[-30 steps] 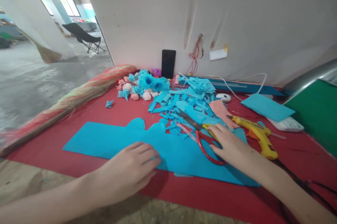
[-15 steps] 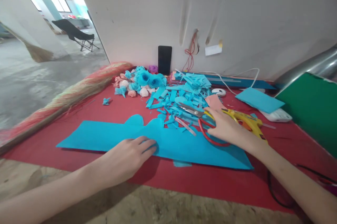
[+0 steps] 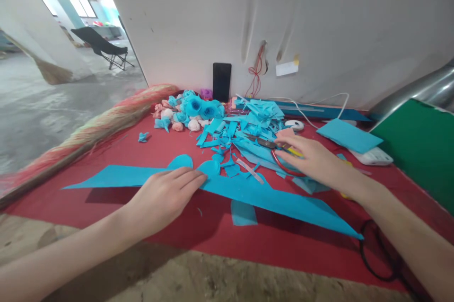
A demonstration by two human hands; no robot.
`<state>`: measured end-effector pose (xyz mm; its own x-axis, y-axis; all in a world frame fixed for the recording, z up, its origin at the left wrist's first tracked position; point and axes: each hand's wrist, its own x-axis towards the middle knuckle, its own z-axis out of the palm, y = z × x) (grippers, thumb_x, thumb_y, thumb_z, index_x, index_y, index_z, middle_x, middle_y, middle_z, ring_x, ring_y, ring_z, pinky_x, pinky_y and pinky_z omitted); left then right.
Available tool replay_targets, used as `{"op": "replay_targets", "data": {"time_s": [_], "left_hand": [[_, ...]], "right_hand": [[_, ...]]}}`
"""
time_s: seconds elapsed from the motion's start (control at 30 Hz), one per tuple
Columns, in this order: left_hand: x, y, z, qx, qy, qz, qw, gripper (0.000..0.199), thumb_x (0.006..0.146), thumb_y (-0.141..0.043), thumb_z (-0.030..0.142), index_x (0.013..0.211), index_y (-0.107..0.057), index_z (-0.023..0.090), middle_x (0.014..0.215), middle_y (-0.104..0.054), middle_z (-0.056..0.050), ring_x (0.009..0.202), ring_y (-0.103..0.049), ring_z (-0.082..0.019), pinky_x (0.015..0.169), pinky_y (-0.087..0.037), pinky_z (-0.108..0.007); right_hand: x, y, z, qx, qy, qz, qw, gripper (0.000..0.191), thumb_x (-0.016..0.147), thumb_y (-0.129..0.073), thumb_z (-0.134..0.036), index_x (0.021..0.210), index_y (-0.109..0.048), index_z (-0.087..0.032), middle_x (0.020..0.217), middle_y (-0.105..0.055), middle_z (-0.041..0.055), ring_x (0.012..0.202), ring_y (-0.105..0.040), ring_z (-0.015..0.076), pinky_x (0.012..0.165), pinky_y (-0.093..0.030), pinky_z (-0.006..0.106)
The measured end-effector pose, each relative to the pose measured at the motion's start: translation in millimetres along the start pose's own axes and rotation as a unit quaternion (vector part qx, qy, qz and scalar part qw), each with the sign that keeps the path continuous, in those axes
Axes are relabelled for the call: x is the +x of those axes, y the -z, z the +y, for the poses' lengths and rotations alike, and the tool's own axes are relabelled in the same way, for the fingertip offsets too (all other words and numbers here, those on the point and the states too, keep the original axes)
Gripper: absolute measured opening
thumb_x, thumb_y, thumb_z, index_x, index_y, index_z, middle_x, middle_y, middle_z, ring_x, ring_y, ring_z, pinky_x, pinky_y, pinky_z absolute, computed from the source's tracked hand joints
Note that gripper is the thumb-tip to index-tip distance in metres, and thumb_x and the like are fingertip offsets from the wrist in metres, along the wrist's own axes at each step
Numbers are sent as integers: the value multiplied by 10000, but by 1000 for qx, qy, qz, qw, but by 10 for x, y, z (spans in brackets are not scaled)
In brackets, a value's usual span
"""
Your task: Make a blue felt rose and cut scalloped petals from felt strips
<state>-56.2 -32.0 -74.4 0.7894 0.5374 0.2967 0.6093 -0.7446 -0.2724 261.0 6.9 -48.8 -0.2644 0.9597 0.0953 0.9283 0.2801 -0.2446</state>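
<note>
One red tabletop (image 3: 283, 243) bore a long blue sheet (image 3: 244, 190), its long axis running left to right, near edge raised. The left hand (image 3: 168, 193), nearer its middle, was closed on it, thumb hidden. The right hand (image 3: 310, 153), beyond the sheet's right half, was curled round the handles of scissors (image 3: 265, 142), blades pointing left, roughly parallel.

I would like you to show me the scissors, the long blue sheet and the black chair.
Scissors (image 3: 266, 143): head view, metal near the pivot.
Long blue sheet (image 3: 244, 189): head view, its middle surface.
Black chair (image 3: 101, 46): head view, dark fabric.
</note>
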Motion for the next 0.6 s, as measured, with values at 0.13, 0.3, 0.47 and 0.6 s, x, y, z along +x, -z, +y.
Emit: {"op": "replay_targets", "data": {"time_s": [0.13,0.3,0.47,0.6], "left_hand": [[137,102,-130,-25,27,-9,999,362,845,-313,96,1102,-567,109,1026,-658,-112,884,-620,-237,672,-540,-350],[357,280,-293,-44,57,12,997,340,894,-306,161,1091,-580,129,1042,-660,-79,926,-621,-228,768,-518,-371],[490,567,-396,-63,86,-24,994,309,898,-342,163,1118,-558,186,1094,-638,-33,947,-601,-219,797,-477,-372],[487,617,-453,-59,169,-113,977,251,876,-392,216,1020,-595,191,848,-662,-16,681,-591,-185,596,-420,-282]], "right_hand": [[-334,227,-327,32,92,-88,991,532,719,-541,-627,1154,-548,-321,1183,-573,7,1063,-533,261,819,-463,365],[-476,129,-530,-14,130,-80,988,446,734,-567,-283,1177,-543,-237,1105,-615,78,910,-607,287,643,-499,362],[-429,159,-449,-61,62,43,995,393,764,-327,-202,998,-642,-222,836,-680,75,682,-632,273,563,-466,391],[-378,321,-308,-49,33,106,993,362,739,-367,-244,946,-662,-221,753,-681,54,606,-605,230,521,-435,348]]}}
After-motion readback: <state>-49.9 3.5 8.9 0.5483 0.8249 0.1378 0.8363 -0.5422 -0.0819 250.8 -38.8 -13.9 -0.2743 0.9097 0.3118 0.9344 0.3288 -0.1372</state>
